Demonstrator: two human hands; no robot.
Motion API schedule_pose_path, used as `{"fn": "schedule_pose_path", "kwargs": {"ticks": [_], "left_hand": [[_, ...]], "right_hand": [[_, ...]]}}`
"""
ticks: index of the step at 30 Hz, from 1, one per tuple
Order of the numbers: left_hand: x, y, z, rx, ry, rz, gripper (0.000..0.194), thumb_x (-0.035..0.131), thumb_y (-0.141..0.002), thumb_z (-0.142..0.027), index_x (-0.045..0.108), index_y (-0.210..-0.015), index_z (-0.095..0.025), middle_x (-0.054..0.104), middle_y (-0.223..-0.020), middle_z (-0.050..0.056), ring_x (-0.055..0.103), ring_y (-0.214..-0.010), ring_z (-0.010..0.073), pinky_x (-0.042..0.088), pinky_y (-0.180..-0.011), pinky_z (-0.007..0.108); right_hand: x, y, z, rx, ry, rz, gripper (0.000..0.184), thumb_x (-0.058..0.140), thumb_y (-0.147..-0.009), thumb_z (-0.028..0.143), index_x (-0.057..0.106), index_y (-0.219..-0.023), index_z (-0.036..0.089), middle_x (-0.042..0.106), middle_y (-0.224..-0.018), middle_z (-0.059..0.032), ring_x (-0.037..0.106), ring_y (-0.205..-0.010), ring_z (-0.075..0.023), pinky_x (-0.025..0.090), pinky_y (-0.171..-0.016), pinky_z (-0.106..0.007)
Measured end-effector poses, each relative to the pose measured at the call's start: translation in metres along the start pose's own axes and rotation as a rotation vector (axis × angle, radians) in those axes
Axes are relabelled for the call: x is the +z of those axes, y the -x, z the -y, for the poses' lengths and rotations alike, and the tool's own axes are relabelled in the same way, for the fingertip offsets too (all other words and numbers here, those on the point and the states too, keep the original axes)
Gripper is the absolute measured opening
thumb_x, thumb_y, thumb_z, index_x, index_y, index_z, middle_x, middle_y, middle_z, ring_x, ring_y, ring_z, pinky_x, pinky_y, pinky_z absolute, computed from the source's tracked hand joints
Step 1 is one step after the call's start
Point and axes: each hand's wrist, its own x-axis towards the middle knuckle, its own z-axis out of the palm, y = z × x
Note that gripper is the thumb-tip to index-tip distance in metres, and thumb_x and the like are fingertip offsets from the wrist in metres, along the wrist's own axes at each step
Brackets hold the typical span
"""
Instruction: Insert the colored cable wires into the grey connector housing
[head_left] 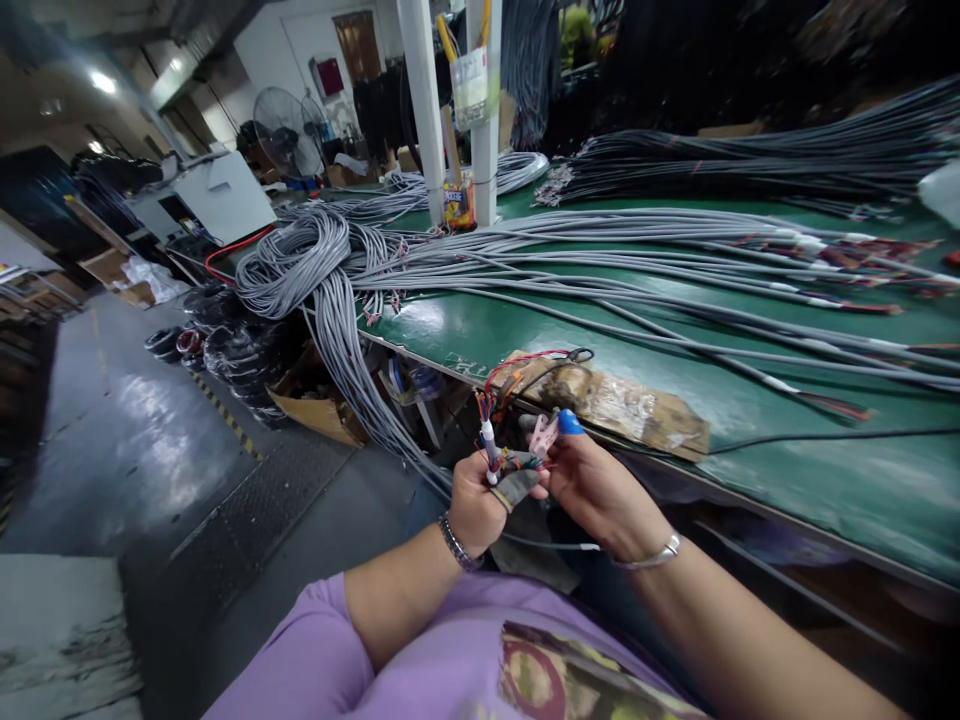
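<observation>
Purple shirt (pixel 420 660) below, left fingers (pixel 516 490) around white-sleeved cable end (pixel 489 442), right fingers (pixel 570 424) of unclear grip.

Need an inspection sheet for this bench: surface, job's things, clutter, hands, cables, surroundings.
Surface: green table, glossy, scuffed near the front edge.
Job's things: cable end, white-sleeved, coloured wires splayed; pink piece beside it.
Clutter: taped cardboard at the near edge; yellow packet by the posts.
Hands: left hand grips the cable end; right hand at the pink piece, grip unclear.
Cables: grey cables looped at left, some hanging over the edge; black cord at right.
Surroundings: fan behind; open carton on the floor.
</observation>
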Motion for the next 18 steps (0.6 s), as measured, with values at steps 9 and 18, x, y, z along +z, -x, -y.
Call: {"fn": "schedule_pose_path", "kwargs": {"ticks": [9, 18], "left_hand": [[0.001, 0.000, 0.001, -0.018, 0.001, 0.011, 0.037, 0.077, -0.069, -0.048, 0.068, -0.080, -0.013, 0.072, -0.071, 0.007, 0.061, -0.048, 0.0127, 0.042, -0.043, 0.023], [-0.010, 0.005, 0.010, -0.203, 0.238, -0.072, 0.035, 0.081, -0.062, -0.039, 0.065, -0.074, -0.010, 0.071, -0.071, 0.009, 0.062, -0.045, 0.0126, 0.025, -0.033, 0.016]], "right_hand": [[0.007, 0.002, -0.003, -0.044, -0.051, -0.021, 0.038, 0.074, -0.070, 0.055, 0.065, -0.069, 0.018, 0.058, -0.059, 0.0005, 0.046, -0.044, -0.0112, 0.040, -0.033, -0.024], [-0.022, 0.008, -0.006, 0.066, -0.158, -0.212, 0.032, 0.055, -0.089, 0.047, 0.067, -0.076, 0.020, 0.068, -0.071, -0.0033, 0.062, -0.060, -0.0131, 0.054, -0.056, -0.024]]}}
